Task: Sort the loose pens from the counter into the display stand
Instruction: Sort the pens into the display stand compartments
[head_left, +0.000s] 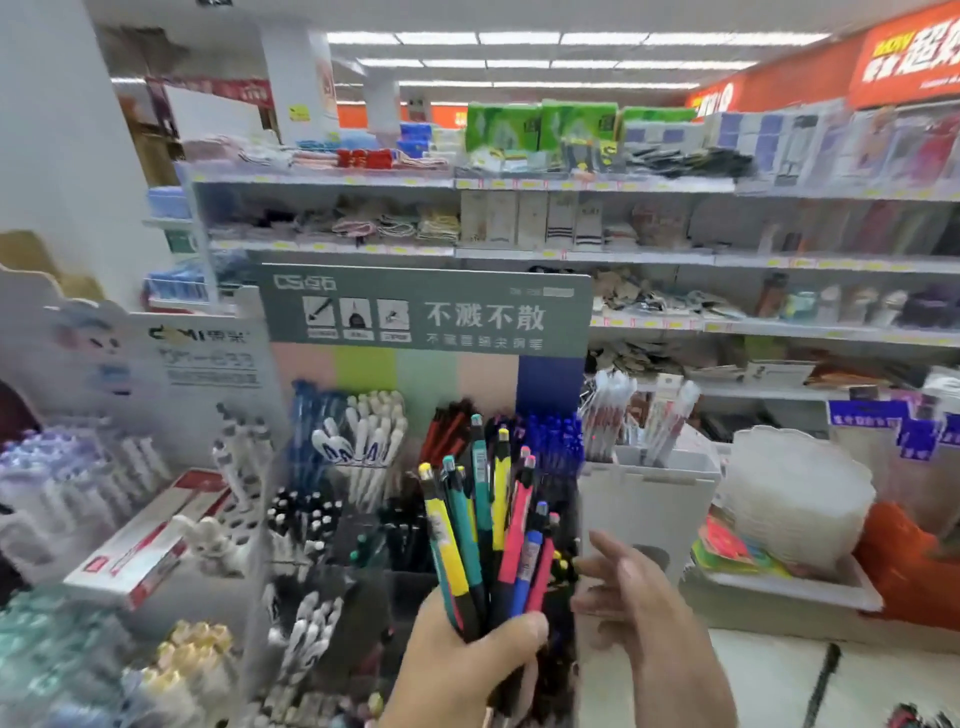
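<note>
Before the stand (426, 312): left hand (467, 670) clutching pens (488, 540); right hand (631, 592) spread beside; best picking one colour at a time.

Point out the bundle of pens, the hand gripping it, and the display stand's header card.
bundle of pens (485, 530), head view, on the coloured barrels above the grip.
left hand (467, 660), head view, on the back of the hand.
header card (426, 312), head view, on the grey-green printed panel.

Two bare hands — left hand (467, 660) at 6 o'clock, right hand (631, 597) at 5. No rings. No sleeves in view — forearms uncovered.
</note>
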